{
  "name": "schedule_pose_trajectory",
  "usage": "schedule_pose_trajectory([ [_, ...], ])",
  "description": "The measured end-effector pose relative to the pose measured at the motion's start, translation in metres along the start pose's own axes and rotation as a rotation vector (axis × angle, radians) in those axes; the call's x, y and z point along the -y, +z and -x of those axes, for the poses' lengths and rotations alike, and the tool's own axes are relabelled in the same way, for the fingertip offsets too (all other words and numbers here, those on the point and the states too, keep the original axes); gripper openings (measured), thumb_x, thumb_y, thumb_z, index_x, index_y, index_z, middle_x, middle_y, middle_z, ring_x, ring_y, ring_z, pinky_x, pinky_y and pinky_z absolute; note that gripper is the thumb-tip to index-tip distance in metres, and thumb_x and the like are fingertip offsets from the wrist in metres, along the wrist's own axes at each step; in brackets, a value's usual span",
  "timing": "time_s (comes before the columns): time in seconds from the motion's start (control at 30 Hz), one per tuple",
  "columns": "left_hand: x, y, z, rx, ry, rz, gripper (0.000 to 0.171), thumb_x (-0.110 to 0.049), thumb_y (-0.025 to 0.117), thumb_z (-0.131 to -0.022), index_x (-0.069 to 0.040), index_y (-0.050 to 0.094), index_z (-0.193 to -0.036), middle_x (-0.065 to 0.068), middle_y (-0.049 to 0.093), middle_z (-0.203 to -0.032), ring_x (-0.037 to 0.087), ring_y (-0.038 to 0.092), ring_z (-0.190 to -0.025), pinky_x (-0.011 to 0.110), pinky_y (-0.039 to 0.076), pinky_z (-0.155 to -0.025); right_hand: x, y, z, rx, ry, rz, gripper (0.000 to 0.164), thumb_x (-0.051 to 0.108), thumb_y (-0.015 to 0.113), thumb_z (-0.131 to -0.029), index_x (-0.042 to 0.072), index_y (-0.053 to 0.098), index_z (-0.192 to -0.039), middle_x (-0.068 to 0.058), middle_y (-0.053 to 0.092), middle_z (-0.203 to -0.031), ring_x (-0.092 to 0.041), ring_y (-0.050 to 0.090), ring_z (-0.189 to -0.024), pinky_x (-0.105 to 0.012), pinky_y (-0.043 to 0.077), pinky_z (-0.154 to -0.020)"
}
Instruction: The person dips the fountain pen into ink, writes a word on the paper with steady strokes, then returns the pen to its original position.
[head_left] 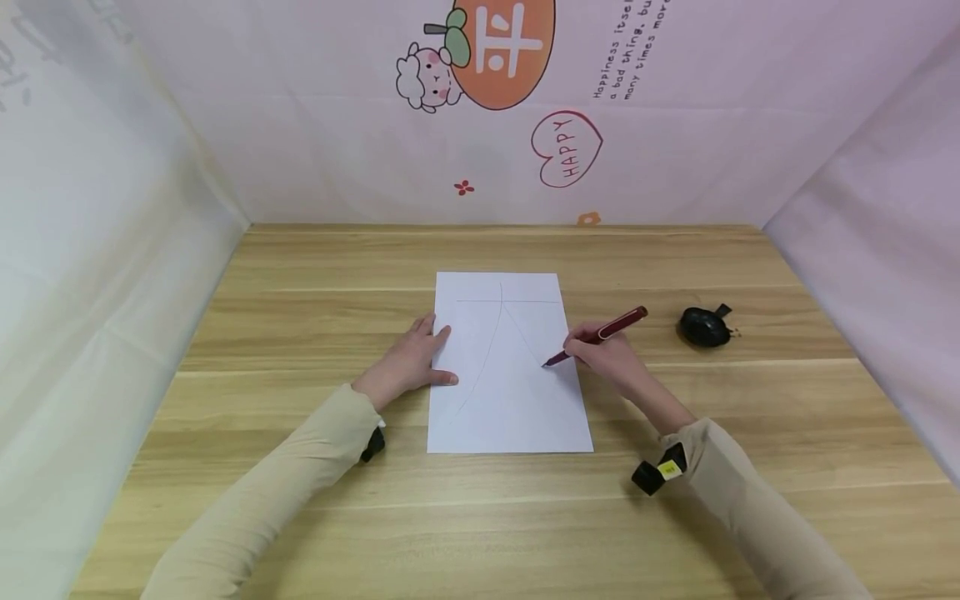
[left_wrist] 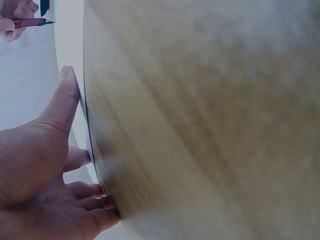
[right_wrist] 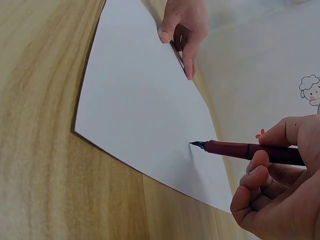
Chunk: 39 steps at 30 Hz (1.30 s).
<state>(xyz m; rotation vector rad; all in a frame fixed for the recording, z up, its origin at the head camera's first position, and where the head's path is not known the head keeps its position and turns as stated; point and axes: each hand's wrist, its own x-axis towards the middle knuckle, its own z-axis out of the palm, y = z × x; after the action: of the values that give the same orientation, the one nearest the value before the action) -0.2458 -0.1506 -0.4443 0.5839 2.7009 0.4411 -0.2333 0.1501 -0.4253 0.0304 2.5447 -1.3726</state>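
Note:
A white sheet of paper [head_left: 517,417] lies on the wooden table with thin drawn lines on it: a horizontal stroke near the top, a long stroke curving down to the left and a slanting one down to the right. My right hand [head_left: 606,354] pinches a dark red fountain pen [right_wrist: 235,150], its nib at the lower end of the right slanting line. My left hand [head_left: 408,360] rests at the paper's left edge, thumb and index finger on the sheet. In the left wrist view its fingers [left_wrist: 62,100] look extended and spread.
On the table [head_left: 300,275] to the right lies a small black rounded object [head_left: 703,327] with a short tab. White cloth [head_left: 337,158] with printed drawings hangs behind the table, and more cloth borders both sides. Black wrist devices [head_left: 660,469] sit at both cuffs.

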Motion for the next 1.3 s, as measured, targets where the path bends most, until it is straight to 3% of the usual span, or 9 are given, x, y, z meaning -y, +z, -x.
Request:
schedule_pose_trajectory([
  [0.17, 0.0, 0.0, 0.0, 0.0, -0.002, 0.0, 0.086, -0.042, 0.068, -0.082, -0.002, 0.027, -0.146, 0.028, 0.01, -0.154, 0.042, 0.013, -0.143, 0.05, 0.025, -0.115, -0.001, -0.001, 0.003, 0.011, 0.001, 0.023, 0.023, 0.016, 0.053, -0.087, -0.001, 0.063, -0.098, -0.01, 0.058, -0.084, -0.016, 0.05, -0.078, -0.022, 0.041, -0.064],
  [0.43, -0.002, -0.002, 0.003, 0.031, -0.014, 0.026, 0.086, -0.041, 0.067, -0.083, -0.002, 0.025, -0.147, 0.028, 0.006, -0.155, 0.042, 0.01, -0.144, 0.049, 0.022, -0.116, -0.004, -0.005, 0.009, 0.019, -0.023, -0.008, 0.014, 0.01, 0.054, -0.082, -0.001, 0.059, -0.088, 0.003, 0.048, -0.061, -0.012, 0.047, -0.068, -0.022, 0.036, -0.058],
  [0.87, -0.001, -0.001, 0.0, 0.017, -0.002, 0.017, 0.086, -0.041, 0.068, -0.083, -0.001, 0.025, -0.147, 0.029, 0.007, -0.154, 0.042, 0.011, -0.144, 0.049, 0.023, -0.116, -0.003, -0.011, 0.014, 0.052, 0.003, 0.022, 0.021, 0.012, 0.054, -0.085, -0.004, 0.061, -0.097, -0.003, 0.052, -0.068, -0.015, 0.047, -0.072, -0.023, 0.037, -0.06],
  [1.3, -0.001, -0.001, 0.0, 0.024, -0.008, 0.013, 0.087, -0.042, 0.067, -0.083, -0.002, 0.025, -0.147, 0.029, 0.007, -0.154, 0.042, 0.01, -0.144, 0.049, 0.021, -0.117, -0.004, -0.014, 0.019, 0.074, -0.017, 0.015, 0.019, 0.01, 0.055, -0.085, -0.006, 0.062, -0.093, 0.004, 0.049, -0.062, -0.01, 0.046, -0.065, -0.021, 0.035, -0.055],
])
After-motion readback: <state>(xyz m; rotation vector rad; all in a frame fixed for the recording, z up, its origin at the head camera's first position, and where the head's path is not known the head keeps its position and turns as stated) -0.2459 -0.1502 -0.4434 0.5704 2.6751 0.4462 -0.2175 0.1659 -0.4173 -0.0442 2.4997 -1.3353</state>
